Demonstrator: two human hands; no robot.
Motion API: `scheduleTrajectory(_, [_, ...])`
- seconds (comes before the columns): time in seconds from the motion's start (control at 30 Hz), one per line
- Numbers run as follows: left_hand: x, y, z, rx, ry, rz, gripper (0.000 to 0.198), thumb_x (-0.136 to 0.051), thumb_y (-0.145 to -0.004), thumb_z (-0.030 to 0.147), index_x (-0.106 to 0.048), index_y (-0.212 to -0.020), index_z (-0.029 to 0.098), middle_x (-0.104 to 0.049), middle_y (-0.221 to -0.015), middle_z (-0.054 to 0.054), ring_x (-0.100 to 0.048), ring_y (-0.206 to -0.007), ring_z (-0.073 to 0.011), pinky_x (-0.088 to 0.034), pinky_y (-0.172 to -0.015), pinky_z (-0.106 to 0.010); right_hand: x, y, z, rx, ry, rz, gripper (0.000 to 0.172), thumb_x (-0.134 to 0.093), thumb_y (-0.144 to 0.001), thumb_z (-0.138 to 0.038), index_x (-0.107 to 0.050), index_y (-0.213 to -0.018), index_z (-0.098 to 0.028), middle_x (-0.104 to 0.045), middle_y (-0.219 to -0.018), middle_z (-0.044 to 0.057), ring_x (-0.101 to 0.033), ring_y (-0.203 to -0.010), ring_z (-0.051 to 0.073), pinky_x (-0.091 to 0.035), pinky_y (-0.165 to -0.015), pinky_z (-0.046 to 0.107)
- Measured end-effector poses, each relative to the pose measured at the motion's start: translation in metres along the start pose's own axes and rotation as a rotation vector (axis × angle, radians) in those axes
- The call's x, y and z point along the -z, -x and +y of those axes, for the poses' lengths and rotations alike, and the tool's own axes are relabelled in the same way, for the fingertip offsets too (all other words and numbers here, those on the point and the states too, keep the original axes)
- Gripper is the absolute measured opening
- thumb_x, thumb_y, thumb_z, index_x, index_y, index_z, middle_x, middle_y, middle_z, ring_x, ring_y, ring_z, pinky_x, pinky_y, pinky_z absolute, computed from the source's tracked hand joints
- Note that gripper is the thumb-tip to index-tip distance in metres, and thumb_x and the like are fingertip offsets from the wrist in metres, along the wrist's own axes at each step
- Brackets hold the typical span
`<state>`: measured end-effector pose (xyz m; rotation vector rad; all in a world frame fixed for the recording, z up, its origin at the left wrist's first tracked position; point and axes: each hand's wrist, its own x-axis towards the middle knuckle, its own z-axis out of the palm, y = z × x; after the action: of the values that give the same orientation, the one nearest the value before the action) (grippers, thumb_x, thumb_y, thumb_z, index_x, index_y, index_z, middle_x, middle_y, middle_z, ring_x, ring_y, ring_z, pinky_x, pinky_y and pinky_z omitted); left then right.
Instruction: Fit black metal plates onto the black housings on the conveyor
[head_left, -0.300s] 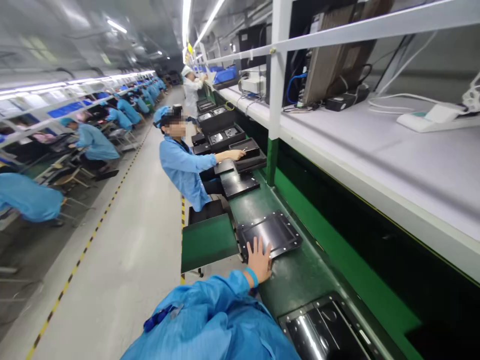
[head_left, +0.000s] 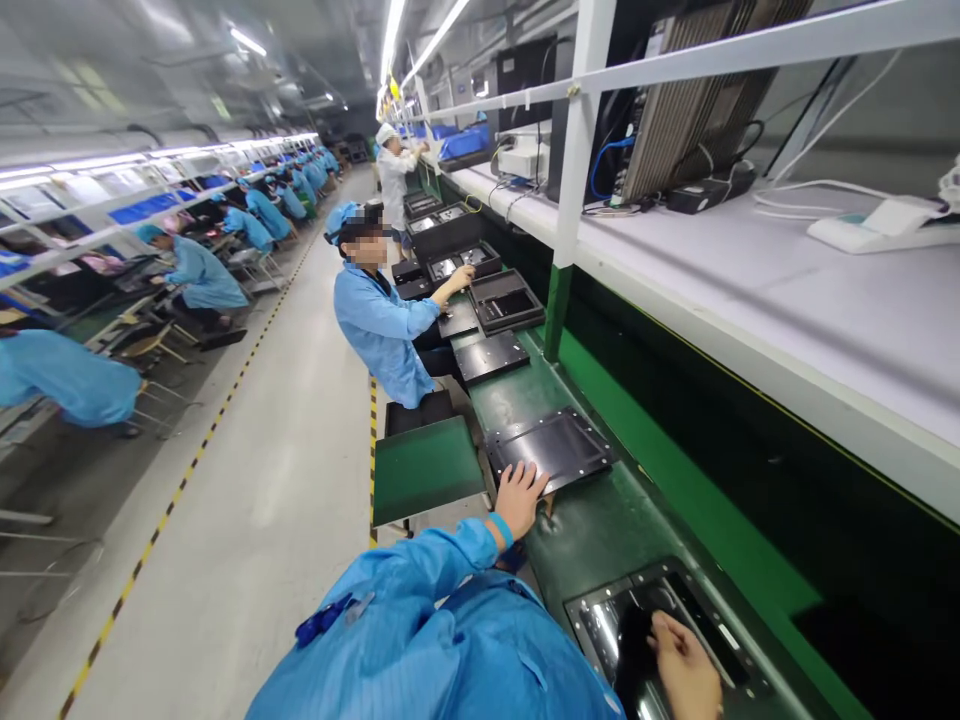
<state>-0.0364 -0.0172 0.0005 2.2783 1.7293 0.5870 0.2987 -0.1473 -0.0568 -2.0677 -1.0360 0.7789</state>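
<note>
My left hand (head_left: 521, 497) rests its fingers on the near edge of a glossy black panel (head_left: 559, 445) with pale dots along its border. The fingers are slightly bent and a little apart, not wrapped round the panel. At the lower right, my right hand (head_left: 686, 665) has its thumb and fingers pinched together over a second glossy black panel (head_left: 600, 615). A dark shape (head_left: 636, 640) meets those fingertips; whether it is a held piece or a reflection, I cannot tell. Both panels lie on the green bench (head_left: 559, 540).
A co-worker (head_left: 386, 310) in blue sits further along the bench, one hand by black trays (head_left: 506, 300). A green-topped stool (head_left: 427, 470) stands at the bench's left. A white shelf (head_left: 712, 270) with equipment and a post (head_left: 574, 180) line the right.
My right hand has come into view over the nearer panel. The fingers of my left hand have drawn closer together on the farther panel. The co-worker's hand has moved back from the tray.
</note>
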Motion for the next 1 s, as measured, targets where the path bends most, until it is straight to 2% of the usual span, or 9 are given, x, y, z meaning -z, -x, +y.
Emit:
scheduleTrajectory(0.17, [0.054, 0.023, 0.016, -0.007, 0.421, 0.121, 0.044, -0.052, -0.106, 0.034, -0.066, -0.147, 0.029, -0.070, -0.145, -0.006, -0.067, -0.134, -0.0239, -0.050, -0.120, -0.042, -0.026, 0.006, -0.026, -0.009, -0.300, -0.110, 0.071, -0.074, -0.068, -0.076, -0.075, -0.107, -0.017, -0.080, -0.108, 0.015, -0.078, -0.092, 0.036, -0.065, -0.087, 0.044])
scheduleTrajectory(0.27, [0.062, 0.040, 0.034, 0.092, 0.751, 0.133, 0.038, -0.064, -0.100, 0.040, -0.077, -0.133, 0.026, -0.079, -0.128, -0.006, -0.075, -0.117, -0.0258, -0.058, -0.109, -0.042, -0.043, 0.033, -0.035, -0.031, -0.453, -0.122, 0.080, -0.071, -0.075, -0.081, -0.072, -0.124, -0.018, -0.077, -0.122, 0.015, -0.077, -0.103, 0.033, -0.064, -0.089, 0.042])
scheduleTrajectory(0.37, [0.032, 0.057, 0.056, 0.257, 1.128, 0.019, 0.048, -0.073, -0.092, 0.048, -0.079, -0.129, 0.018, -0.081, -0.123, -0.010, -0.076, -0.114, -0.0294, -0.059, -0.106, -0.047, -0.051, 0.066, -0.038, -0.107, -0.584, -0.070, 0.077, -0.060, -0.087, -0.082, -0.069, -0.133, -0.020, -0.075, -0.126, 0.014, -0.073, -0.112, 0.031, -0.062, -0.089, 0.040])
scheduleTrajectory(0.47, [-0.020, 0.064, 0.074, 0.442, 1.382, -0.232, 0.067, -0.084, -0.079, 0.057, -0.078, -0.129, 0.013, -0.081, -0.120, -0.015, -0.076, -0.114, -0.0309, -0.058, -0.107, -0.048, -0.045, 0.077, -0.020, -0.254, -0.561, 0.273, 0.074, -0.053, -0.090, -0.082, -0.074, -0.113, -0.015, -0.078, -0.108, 0.015, -0.070, -0.110, 0.030, -0.058, -0.088, 0.035])
scheduleTrajectory(0.57, [-0.072, 0.062, 0.089, 0.525, 1.424, -0.507, 0.074, -0.097, -0.060, 0.055, -0.082, -0.118, 0.012, -0.082, -0.115, -0.015, -0.075, -0.114, -0.0326, -0.056, -0.110, -0.050, -0.030, 0.084, 0.015, -0.354, -0.437, 0.531, 0.080, -0.043, -0.089, -0.087, -0.073, -0.093, -0.014, -0.076, -0.091, 0.014, -0.068, -0.094, 0.029, -0.054, -0.081, 0.035])
scheduleTrajectory(0.67, [-0.109, 0.059, 0.101, 0.500, 1.317, -0.643, 0.064, -0.101, -0.053, 0.045, -0.085, -0.106, 0.012, -0.083, -0.108, -0.014, -0.074, -0.115, -0.0334, -0.053, -0.113, -0.051, -0.017, 0.089, 0.044, -0.411, -0.227, 0.603, 0.080, -0.035, -0.092, -0.084, -0.075, -0.090, -0.014, -0.075, -0.088, 0.015, -0.066, -0.087, 0.031, -0.049, -0.081, 0.037])
scheduleTrajectory(0.77, [-0.129, 0.054, 0.107, 0.490, 1.172, -0.631, 0.046, -0.095, -0.062, 0.034, -0.086, -0.102, 0.014, -0.083, -0.106, -0.012, -0.074, -0.114, -0.0320, -0.054, -0.111, -0.050, -0.012, 0.084, 0.055, -0.477, -0.053, 0.555, 0.070, -0.035, -0.100, -0.069, -0.079, -0.099, -0.014, -0.077, -0.098, 0.018, -0.068, -0.094, 0.032, -0.048, -0.084, 0.037])
scheduleTrajectory(0.87, [-0.139, 0.048, 0.105, 0.434, 0.950, -0.590, 0.029, -0.086, -0.072, 0.027, -0.086, -0.100, 0.018, -0.083, -0.106, -0.010, -0.073, -0.116, -0.0313, -0.054, -0.110, -0.046, -0.015, 0.078, 0.055, -0.556, 0.098, 0.468, 0.057, -0.043, -0.104, -0.058, -0.081, -0.109, -0.015, -0.077, -0.104, 0.018, -0.071, -0.099, 0.032, -0.049, -0.088, 0.036])
scheduleTrajectory(1.0, [-0.138, 0.043, 0.103, 0.235, 0.486, -0.631, 0.018, -0.080, -0.074, 0.017, -0.085, -0.090, 0.020, -0.081, -0.101, -0.014, -0.069, -0.124, -0.0356, -0.048, -0.114, -0.045, -0.019, 0.082, 0.056, -0.620, 0.209, 0.429, 0.042, -0.051, -0.104, -0.044, -0.081, -0.120, -0.020, -0.075, -0.116, 0.016, -0.072, -0.102, 0.028, -0.050, -0.091, 0.035])
